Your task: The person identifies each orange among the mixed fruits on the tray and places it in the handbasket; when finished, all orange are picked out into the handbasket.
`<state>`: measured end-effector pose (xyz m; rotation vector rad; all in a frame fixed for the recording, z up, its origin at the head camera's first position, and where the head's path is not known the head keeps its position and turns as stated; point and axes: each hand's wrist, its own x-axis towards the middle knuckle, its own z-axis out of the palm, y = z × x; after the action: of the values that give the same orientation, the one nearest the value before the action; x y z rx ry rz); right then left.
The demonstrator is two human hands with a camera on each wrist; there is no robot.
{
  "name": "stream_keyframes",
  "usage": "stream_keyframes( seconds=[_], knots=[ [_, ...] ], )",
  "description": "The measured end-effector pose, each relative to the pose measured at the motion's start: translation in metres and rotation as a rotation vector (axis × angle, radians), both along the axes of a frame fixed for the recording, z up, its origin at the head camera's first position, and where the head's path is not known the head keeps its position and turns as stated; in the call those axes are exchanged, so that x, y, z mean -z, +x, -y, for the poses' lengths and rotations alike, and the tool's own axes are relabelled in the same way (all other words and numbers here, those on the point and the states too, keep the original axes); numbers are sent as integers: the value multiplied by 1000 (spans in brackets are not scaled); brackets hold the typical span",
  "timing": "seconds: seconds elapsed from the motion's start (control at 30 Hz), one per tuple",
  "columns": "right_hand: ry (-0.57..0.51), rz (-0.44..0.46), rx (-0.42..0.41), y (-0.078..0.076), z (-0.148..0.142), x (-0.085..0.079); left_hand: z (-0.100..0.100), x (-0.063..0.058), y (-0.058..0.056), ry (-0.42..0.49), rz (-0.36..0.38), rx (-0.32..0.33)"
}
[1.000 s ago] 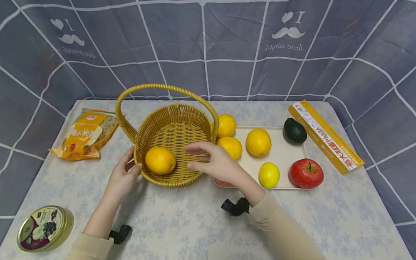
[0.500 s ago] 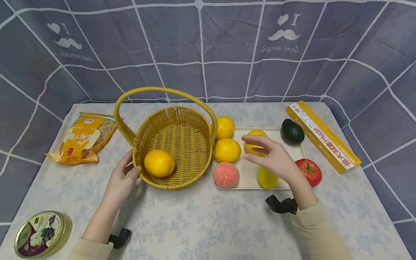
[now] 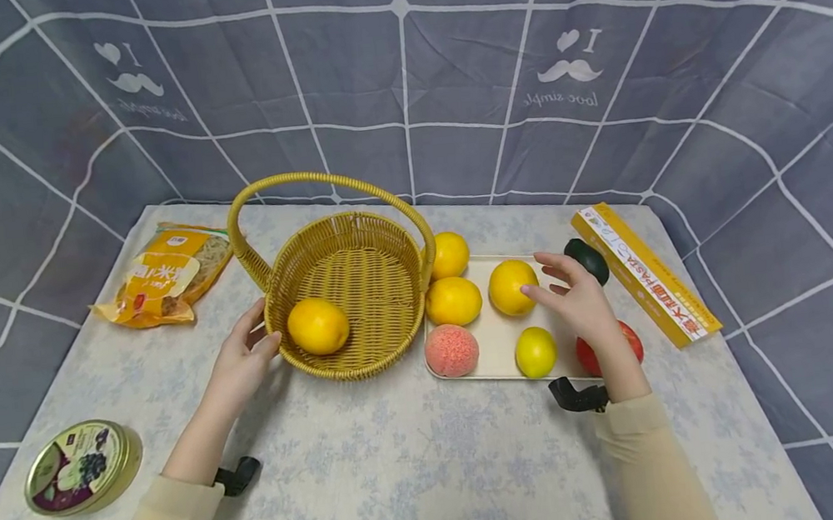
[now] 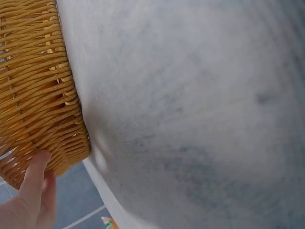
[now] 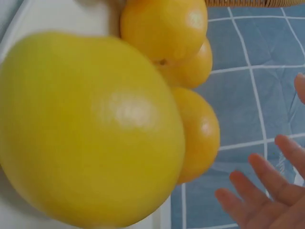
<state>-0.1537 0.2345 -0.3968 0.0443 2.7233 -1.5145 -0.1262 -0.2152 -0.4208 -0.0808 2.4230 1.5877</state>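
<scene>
At the left side of the yellow wicker basket (image 3: 383, 301), my left hand (image 3: 240, 365) rests its fingertips on the wall. The left wrist view shows straight fingers (image 4: 35, 179) against the outer weave. One orange (image 3: 317, 326) lies inside the basket. On the right, my right hand (image 3: 579, 301) hovers over the cream tray (image 3: 496, 344), thumb and fingers spread beside another orange (image 3: 512, 288). Nothing is in its grasp. In the right wrist view a yellow lemon (image 5: 90, 129) looms in front, with that orange (image 5: 200, 138) behind it and the spread hand (image 5: 271, 200) at the lower right.
Two more oranges (image 3: 454, 301) sit against the basket's right side. A bumpy pink ball-shaped fruit (image 3: 451, 350), an avocado (image 3: 588, 260) and a partly hidden pomegranate (image 3: 631, 341) lie at the tray. A pasta box (image 3: 647, 275), an orange food bag (image 3: 169, 275) and a round tin (image 3: 82, 466) stand around.
My right hand has moved from over the basket rightward to the orange on the tray, uncovering the pink fruit. The left hand stays at the basket.
</scene>
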Motion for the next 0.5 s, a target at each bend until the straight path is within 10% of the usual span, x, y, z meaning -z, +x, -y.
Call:
stream_keyframes(
  seconds=[0.5],
  knots=[
    [136, 237, -16, -17, -1, 11, -1, -1, 0, -2, -1, -8]
  ],
)
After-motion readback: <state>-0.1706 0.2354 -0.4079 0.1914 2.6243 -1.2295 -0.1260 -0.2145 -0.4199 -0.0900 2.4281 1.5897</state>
